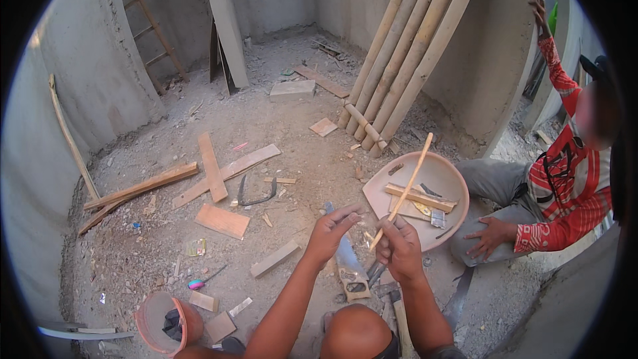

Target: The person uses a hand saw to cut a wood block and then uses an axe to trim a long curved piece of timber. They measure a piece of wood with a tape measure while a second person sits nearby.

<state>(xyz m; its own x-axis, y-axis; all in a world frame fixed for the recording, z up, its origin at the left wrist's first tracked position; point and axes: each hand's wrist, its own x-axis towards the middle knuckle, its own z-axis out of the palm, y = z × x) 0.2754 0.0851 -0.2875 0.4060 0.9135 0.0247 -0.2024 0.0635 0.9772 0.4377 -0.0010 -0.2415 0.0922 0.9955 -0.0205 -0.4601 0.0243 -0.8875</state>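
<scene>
Dusty floor [279, 126]; right hand [399, 247] grips stick [407, 186].

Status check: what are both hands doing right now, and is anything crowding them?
Right hand grips thin bamboo stick. Left hand pinches near its lower end. Tan basin and seated person's hand close by.

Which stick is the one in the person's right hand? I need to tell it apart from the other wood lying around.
Start at the shallow tan basin on the ground before the seated co-worker in red. A thin pale bamboo stick slants across it, its lower end gripped in the right hand. Unlike the flat wooden strip lying in the basin and the thick bamboo poles against the wall, it is slender, round and held up.
</scene>
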